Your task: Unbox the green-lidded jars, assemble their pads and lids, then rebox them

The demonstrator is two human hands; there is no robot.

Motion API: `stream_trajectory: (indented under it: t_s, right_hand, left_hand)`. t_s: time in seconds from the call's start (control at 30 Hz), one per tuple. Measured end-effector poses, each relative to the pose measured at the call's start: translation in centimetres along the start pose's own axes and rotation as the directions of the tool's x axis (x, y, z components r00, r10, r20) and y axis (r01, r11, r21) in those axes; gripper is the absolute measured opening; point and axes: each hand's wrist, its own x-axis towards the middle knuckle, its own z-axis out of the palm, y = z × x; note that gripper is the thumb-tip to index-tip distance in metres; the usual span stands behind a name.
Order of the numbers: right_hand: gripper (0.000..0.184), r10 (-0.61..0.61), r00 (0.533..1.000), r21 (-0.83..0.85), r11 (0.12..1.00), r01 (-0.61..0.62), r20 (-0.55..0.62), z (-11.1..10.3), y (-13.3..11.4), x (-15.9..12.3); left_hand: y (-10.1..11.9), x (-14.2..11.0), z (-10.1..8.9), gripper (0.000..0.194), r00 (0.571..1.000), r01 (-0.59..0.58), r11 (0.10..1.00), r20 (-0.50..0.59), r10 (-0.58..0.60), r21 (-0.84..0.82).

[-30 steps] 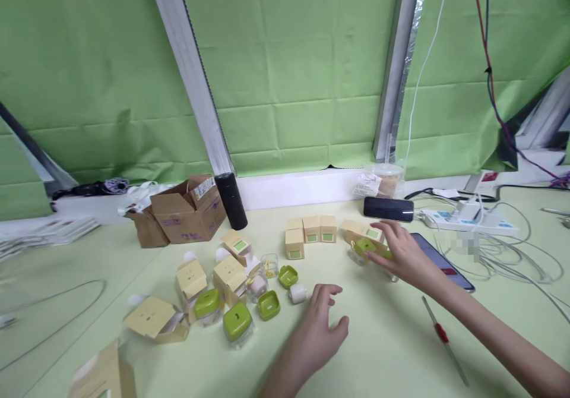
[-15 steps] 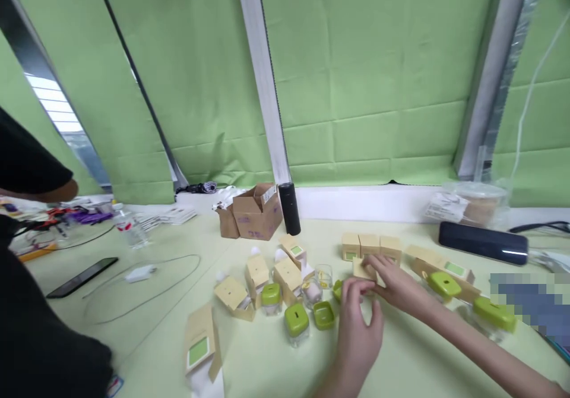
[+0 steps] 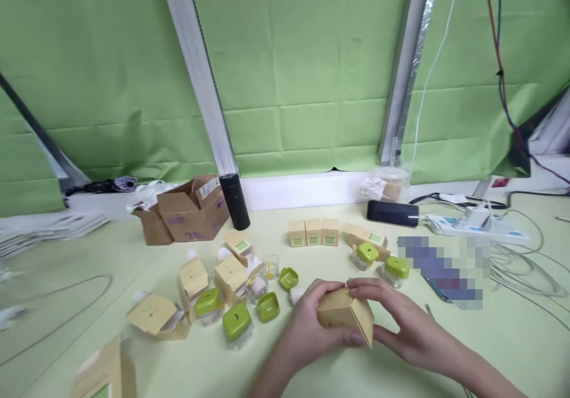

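Note:
A small tan cardboard box [image 3: 335, 310] lies tilted between my hands, low over the table. My left hand [image 3: 307, 321] wraps round its left side, thumb underneath. On the other side, my right hand [image 3: 401, 324] grips the box's upper edge with its fingers, thumb near the end flap [image 3: 363, 321], which stands partly out. Just left of my left hand sit a green lid [image 3: 268, 307], another green lid [image 3: 288, 278] and a clear cup [image 3: 270, 267]. A clear jar with a green lid [image 3: 237, 322] stands farther left.
Three closed boxes [image 3: 313, 233] stand in a row behind my hands. Several opened boxes [image 3: 230, 278] lie to the left. A black bottle [image 3: 235, 202] and a brown carton [image 3: 191, 211] are at the back. On the right are a black device [image 3: 392, 213], a power strip [image 3: 481, 226] and cables.
My view has turned to the right. My hands have brought the box nearer to me, away from the row of three boxes, and its end flap now shows.

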Motion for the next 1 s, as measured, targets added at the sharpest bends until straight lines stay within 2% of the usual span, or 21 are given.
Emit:
stream_trajectory:
  t_s: [0.07, 0.13, 0.2, 0.27, 0.33, 0.4, 0.47, 0.57, 0.63, 0.7, 0.73, 0.83, 0.9, 1.0]
  right_hand:
    - [0.042, -0.043, 0.988, -0.060, 0.998, 0.034, -0.147, 0.8, 0.9, -0.7]
    - [0.036, -0.073, 0.933, -0.074, 0.996, 0.050, -0.352, 0.9, 1.7, -1.3]
    - [0.033, -0.051, 0.888, -0.044, 0.998, 0.035, -0.457, 0.4, 2.0, -1.7]
    - [0.035, -0.007, 0.925, -0.013, 1.000, 0.002, -0.381, -0.4, 1.8, -1.8]
    - [0.037, 0.030, 0.968, -0.025, 0.999, -0.037, -0.250, -0.9, 1.3, -1.5]
    - [0.032, 0.036, 0.983, -0.090, 0.995, -0.053, -0.182, -0.8, 0.8, -1.1]
    - [0.030, 0.023, 0.988, -0.164, 0.985, -0.049, -0.152, -0.4, 0.4, -0.8]
    - [0.032, 0.006, 0.990, -0.225, 0.973, -0.039, -0.144, 0.3, 0.2, -0.7]
    - [0.025, -0.007, 0.989, -0.246, 0.969, -0.030, -0.150, 0.7, 0.3, -0.9]
    - [0.013, -0.055, 0.988, -0.288, 0.958, 0.012, -0.142, 1.0, 0.3, -1.2]
    - [0.010, -0.084, 0.987, -0.316, 0.948, 0.038, -0.134, 1.1, 0.3, -1.3]
    - [0.009, -0.105, 0.986, -0.353, 0.934, 0.053, -0.130, 1.4, 0.2, -1.3]
    - [0.011, -0.028, 0.986, -0.308, 0.951, -0.025, -0.167, 1.5, 0.2, -1.0]
    - [0.015, 0.139, 0.962, -0.201, 0.961, -0.188, -0.234, 2.0, 0.4, -0.6]
  left_hand:
    - [-0.1, 0.1, 0.1, 0.064, 0.999, -0.010, 1.000, -0.041, 0.011, 0.007]
    - [-0.5, 0.2, 0.1, 0.062, 0.994, 0.010, 0.999, -0.110, -0.015, -0.047]
    - [-1.0, 0.2, 0.0, 0.060, 0.984, 0.006, 0.997, -0.178, -0.020, -0.082]
    - [-1.2, 0.1, -0.1, 0.059, 0.973, -0.045, 0.998, -0.223, 0.051, 0.032]
    - [-1.3, -0.1, -0.1, 0.056, 0.957, -0.120, 0.955, -0.223, 0.183, 0.271]
    - [-1.4, -0.2, -0.1, 0.051, 0.928, -0.200, 0.836, -0.175, 0.329, 0.511]
    - [-1.7, -0.3, -0.1, 0.050, 0.887, -0.274, 0.696, -0.105, 0.450, 0.664]
    - [-2.2, -0.2, -0.2, 0.051, 0.818, -0.354, 0.527, -0.018, 0.576, 0.772]
    - [-2.3, -0.1, -0.2, 0.049, 0.762, -0.398, 0.440, 0.023, 0.647, 0.805]
    - [-2.2, -0.1, -0.3, 0.045, 0.724, -0.409, 0.363, 0.055, 0.687, 0.837]
    - [-2.1, -0.2, -0.3, 0.042, 0.723, -0.400, 0.330, 0.073, 0.687, 0.855]
    - [-1.9, -0.3, -0.3, 0.038, 0.757, -0.357, 0.242, 0.127, 0.640, 0.902]
    - [-1.9, -0.3, -0.3, 0.045, 0.758, -0.351, 0.181, 0.165, 0.632, 0.919]
    - [-1.9, -0.3, -0.1, 0.055, 0.723, -0.363, 0.075, 0.230, 0.652, 0.929]
